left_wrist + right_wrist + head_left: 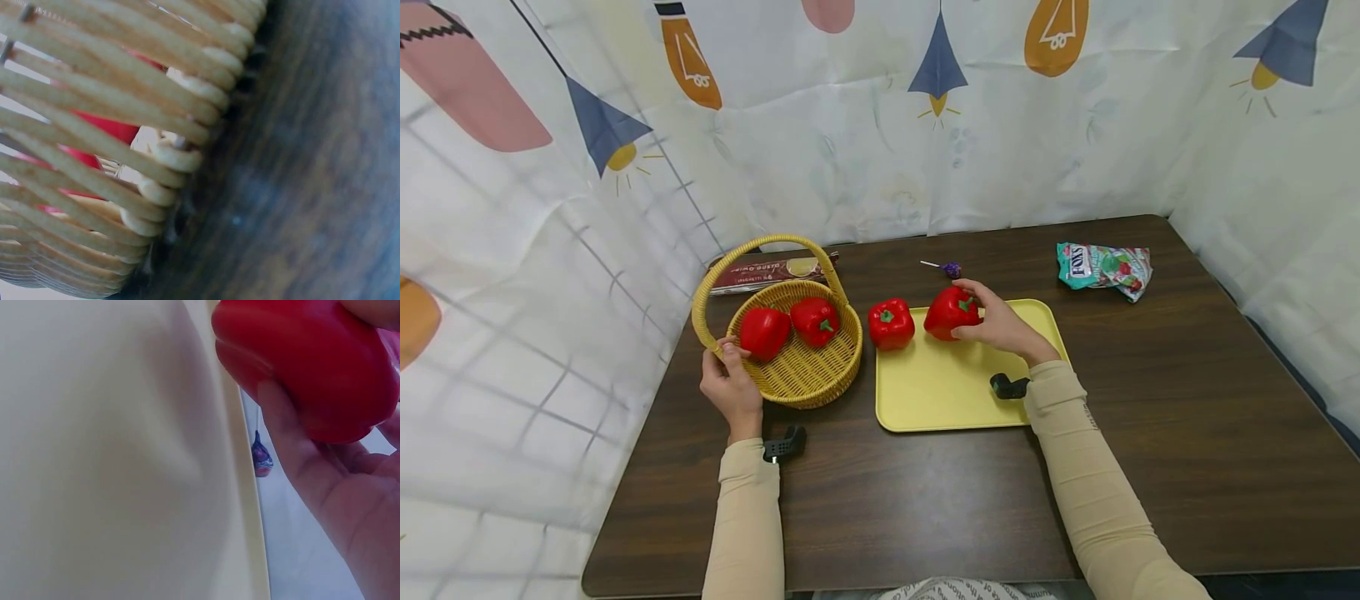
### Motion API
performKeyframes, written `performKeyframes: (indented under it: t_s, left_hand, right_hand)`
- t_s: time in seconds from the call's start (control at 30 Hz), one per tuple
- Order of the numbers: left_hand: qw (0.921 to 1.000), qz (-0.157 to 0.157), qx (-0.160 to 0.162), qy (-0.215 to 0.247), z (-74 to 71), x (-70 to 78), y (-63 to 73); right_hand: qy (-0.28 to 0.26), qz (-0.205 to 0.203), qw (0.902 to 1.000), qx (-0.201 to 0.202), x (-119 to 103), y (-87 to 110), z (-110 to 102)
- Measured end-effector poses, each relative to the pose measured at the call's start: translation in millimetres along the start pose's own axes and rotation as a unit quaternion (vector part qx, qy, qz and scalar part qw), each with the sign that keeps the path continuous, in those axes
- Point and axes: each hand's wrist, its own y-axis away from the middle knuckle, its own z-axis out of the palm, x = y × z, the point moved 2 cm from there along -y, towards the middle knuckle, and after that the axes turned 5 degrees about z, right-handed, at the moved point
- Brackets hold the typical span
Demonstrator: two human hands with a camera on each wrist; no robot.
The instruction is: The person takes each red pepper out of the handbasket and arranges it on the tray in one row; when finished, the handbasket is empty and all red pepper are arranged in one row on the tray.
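Observation:
My right hand (1000,325) grips a red bell pepper (949,313) over the back part of a yellow tray (951,392). In the right wrist view the fingers curl round the pepper (306,356), close above the tray (125,487). Another red bell pepper (891,324) sits at the tray's back left corner. My left hand (732,387) holds the left side of a yellow wicker basket (808,392), near the foot of its handle. Two red peppers, one at the left (765,333) and one at the right (815,321), lie inside. The left wrist view shows the basket's woven wall (112,125) close up.
A lollipop (951,270) lies behind the tray. At the back right is a teal Fox's sweets bag (1105,268). A dark red spaghetti packet (767,273) lies behind the basket. A patterned curtain (880,167) hangs behind the dark wooden table (917,517).

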Motion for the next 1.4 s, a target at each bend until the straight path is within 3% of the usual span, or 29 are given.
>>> performKeyframes:
  t_s: [0.23, 0.43, 0.7, 1.4]
  left_hand:
    - [1.0000, 0.000, -0.002, -0.003, -0.4, 0.7, 0.2]
    - [1.0000, -0.002, 0.001, -0.004, -0.3, 2.0, 0.1]
    - [1.0000, -0.006, 0.001, -0.003, -1.3, 2.4, -0.3]
    - [0.9999, -0.006, 0.001, -0.008, -1.1, -1.1, 0.8]
  right_hand:
    - [-0.027, -0.021, 0.9991, 0.024, -31.3, 18.2, 1.4]
    - [-0.033, -0.022, 0.9991, 0.013, -27.3, 13.4, 2.7]
    - [-0.011, -0.030, 0.9995, -0.004, 0.3, -7.3, 12.0]
    - [0.002, -0.047, 0.9988, -0.016, 0.3, -7.3, 18.1]
